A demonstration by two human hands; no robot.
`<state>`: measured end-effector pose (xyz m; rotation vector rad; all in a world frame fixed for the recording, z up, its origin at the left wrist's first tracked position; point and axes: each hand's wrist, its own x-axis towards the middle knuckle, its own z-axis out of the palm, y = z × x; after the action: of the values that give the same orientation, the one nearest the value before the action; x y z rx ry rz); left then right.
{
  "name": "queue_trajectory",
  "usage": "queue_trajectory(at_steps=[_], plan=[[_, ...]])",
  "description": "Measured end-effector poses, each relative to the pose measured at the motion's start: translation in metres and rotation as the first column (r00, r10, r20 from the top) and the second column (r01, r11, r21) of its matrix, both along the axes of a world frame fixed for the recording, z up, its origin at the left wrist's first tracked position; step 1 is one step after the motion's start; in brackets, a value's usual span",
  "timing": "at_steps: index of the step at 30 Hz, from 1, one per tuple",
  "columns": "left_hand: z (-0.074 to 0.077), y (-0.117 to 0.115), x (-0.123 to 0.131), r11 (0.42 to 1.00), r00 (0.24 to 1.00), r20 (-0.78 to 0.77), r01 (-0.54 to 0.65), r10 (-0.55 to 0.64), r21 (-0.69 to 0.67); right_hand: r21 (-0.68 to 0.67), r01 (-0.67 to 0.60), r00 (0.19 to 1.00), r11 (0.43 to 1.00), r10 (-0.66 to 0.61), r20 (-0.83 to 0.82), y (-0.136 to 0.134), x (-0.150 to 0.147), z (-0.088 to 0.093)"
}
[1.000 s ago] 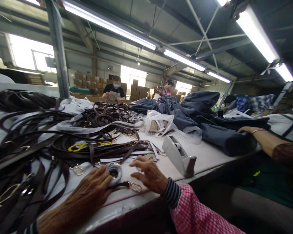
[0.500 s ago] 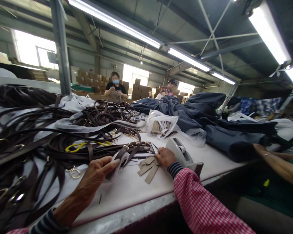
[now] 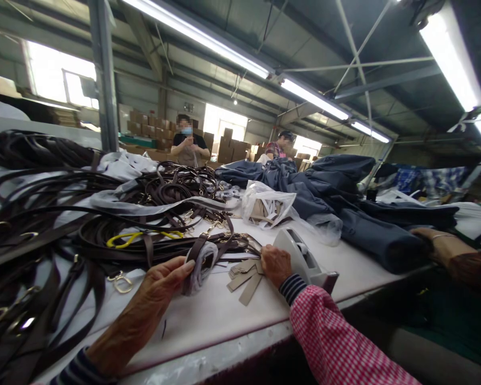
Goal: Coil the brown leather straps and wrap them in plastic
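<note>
My left hand [image 3: 166,275] is closed on a rolled dark brown strap [image 3: 200,248] partly wrapped in clear plastic film, pinching it between thumb and fingers just above the table. My right hand [image 3: 276,263] has its fingers curled downward beside the grey tape dispenser [image 3: 300,256]. Its fingertips are hidden, so what they hold cannot be made out. Flat beige strips [image 3: 246,283] lie fanned out on the white table just left of that hand. More brown straps [image 3: 176,248] with metal clasps lie behind the rolled strap.
Heaps of brown straps [image 3: 36,203] cover the table's left side. A plastic bag of pale strips [image 3: 268,204] stands behind the dispenser, near dark blue fabric [image 3: 324,182]. Another person's forearm [image 3: 444,248] reaches in at right. Two people work beyond the table.
The rolled strap in my left hand has turned, showing its round coil more plainly. My right hand stays by the dispenser. The co-worker's forearm at right has shifted.
</note>
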<state>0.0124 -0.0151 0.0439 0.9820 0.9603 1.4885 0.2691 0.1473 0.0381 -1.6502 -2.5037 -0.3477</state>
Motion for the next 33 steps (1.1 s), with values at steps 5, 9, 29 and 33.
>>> queue_trajectory(at_steps=[5, 9, 29, 33], plan=[[-0.005, -0.001, -0.004, 0.999, 0.998, 0.052, 0.025, -0.026, 0.024, -0.004, -0.069, 0.994, 0.998, 0.069, -0.083, -0.009, 0.003, -0.011], [0.0, -0.004, -0.004, 0.999, 0.994, 0.103, 0.029, -0.03, 0.018, -0.045, -0.061, 0.98, 0.997, 0.052, -0.191, -0.006, 0.011, -0.009], [-0.005, -0.006, -0.012, 0.998, 0.989, 0.14, 0.04, -0.046, 0.05, -0.325, -0.544, 0.566, 0.774, 0.053, -0.823, -0.119, -0.025, 0.059], [-0.003, -0.007, -0.011, 0.999, 0.993, 0.116, 0.026, -0.03, 0.042, -0.407, -0.575, 0.512, 0.71, -0.076, -0.856, -0.123, -0.029, 0.058]])
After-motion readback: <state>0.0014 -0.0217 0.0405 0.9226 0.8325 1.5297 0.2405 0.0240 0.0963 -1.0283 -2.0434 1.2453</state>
